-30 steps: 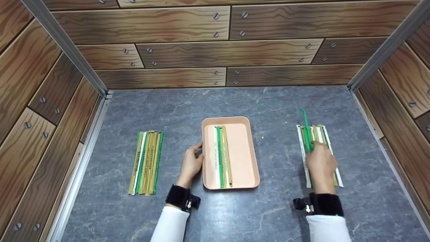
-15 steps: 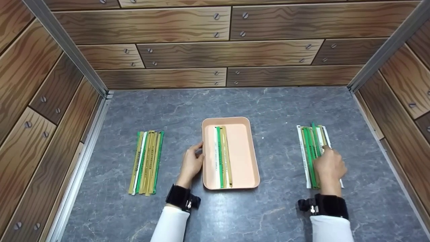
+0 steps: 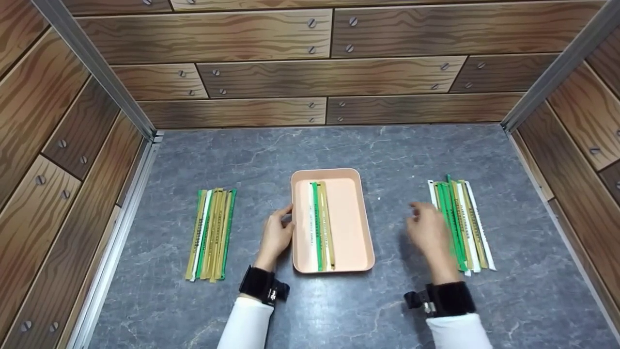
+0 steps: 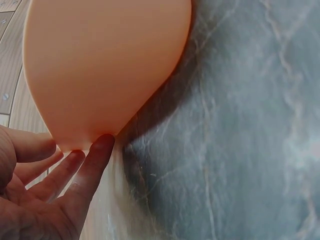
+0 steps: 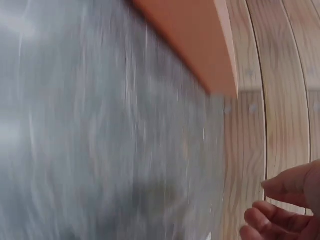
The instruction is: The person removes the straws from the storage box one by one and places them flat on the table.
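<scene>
A peach-coloured tray lies in the middle of the table, with several long, thin wrapped sticks in its left half, white, green and gold. My left hand rests against the tray's left side; in the left wrist view its fingertips touch the tray wall. To the tray's right, my right hand is over the table with nothing between its loosely bent fingers. It overlaps the left edge of the right-hand row of wrapped sticks in the head view.
Another row of wrapped sticks, gold, green and white, lies left of my left hand. The grey marbled tabletop is bounded by wood-patterned walls at the back and both sides.
My right hand has let go of a green stick in the right-hand row, then moved left off the row towards the tray. The left hand and tray stay put.
</scene>
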`<action>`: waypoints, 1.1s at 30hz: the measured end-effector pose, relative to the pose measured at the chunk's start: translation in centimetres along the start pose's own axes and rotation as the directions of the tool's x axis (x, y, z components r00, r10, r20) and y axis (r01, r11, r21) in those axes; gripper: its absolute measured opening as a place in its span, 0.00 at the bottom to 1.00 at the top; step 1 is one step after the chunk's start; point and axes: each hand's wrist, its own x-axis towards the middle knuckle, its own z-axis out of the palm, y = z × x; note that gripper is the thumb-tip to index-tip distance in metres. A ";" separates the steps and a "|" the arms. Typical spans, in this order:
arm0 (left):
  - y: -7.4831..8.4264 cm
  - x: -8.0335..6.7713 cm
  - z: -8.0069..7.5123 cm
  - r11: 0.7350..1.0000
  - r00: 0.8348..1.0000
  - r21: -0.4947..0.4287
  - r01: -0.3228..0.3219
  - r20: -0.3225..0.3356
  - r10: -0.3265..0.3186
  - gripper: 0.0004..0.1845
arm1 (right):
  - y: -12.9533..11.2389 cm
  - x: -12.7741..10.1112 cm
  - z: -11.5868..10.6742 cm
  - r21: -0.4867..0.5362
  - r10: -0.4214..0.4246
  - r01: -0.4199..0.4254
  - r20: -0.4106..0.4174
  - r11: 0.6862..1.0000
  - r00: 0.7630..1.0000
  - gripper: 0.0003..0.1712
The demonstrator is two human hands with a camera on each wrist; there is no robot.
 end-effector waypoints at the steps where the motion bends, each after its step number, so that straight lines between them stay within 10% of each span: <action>1: 0.0 0.0 0.0 1.000 1.000 -0.003 0.002 0.002 -0.002 0.26 | -0.7 -0.1 0.5 0.007 -0.029 0.029 0.003 1.000 1.000 0.21; 10: 0.1 -0.1 0.0 1.000 1.000 0.006 0.021 0.007 -0.021 0.26 | -6.1 -1.7 4.9 0.046 -0.270 0.267 0.078 0.963 0.960 0.16; 21: 0.1 -0.1 0.1 1.000 1.000 0.005 0.010 -0.003 -0.010 0.25 | -9.6 -3.5 8.8 0.032 -0.453 0.466 0.303 0.884 0.839 0.19; 33: 0.1 0.0 0.1 0.999 1.000 0.009 0.031 0.000 -0.031 0.25 | -9.0 -3.5 9.7 0.001 -0.397 0.415 0.286 0.910 0.872 0.09</action>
